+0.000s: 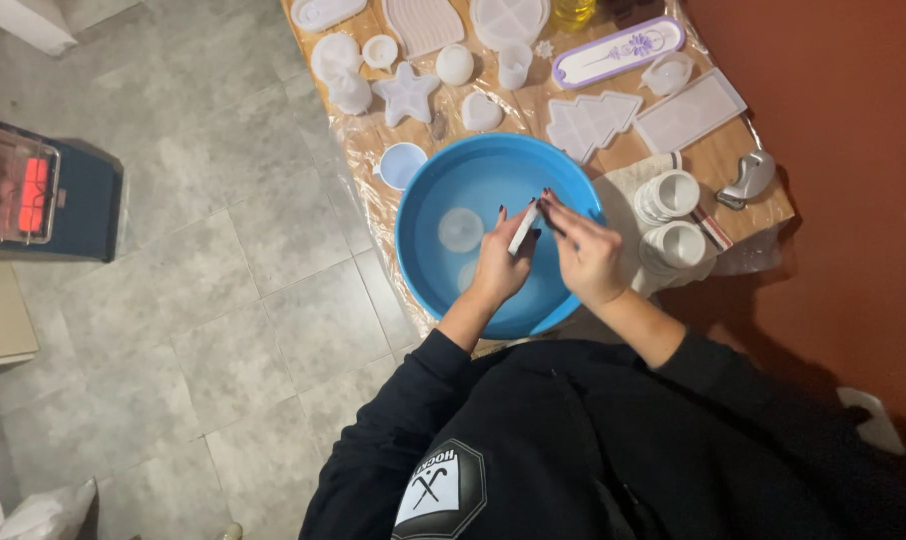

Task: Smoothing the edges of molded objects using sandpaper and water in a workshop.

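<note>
A round blue basin (443, 190) holding water sits at the near edge of a small wooden table. Over it my left hand (500, 265) and my right hand (585, 252) both grip a small flat whitish piece (524, 229), held on edge between the fingertips. A round translucent piece (460, 229) lies in the water to the left of my left hand, and a second pale round shape (466, 275) shows below it, partly behind my wrist.
White moulds cover the table (718, 160): a star (407, 94), a heart (481, 111), a tree shape (585, 124), a purple-rimmed oval tray (618, 50), stacked white cups (673, 215). A tape dispenser (747, 179) lies at the right edge. A lit heater (33, 190) stands on the tiled floor, left.
</note>
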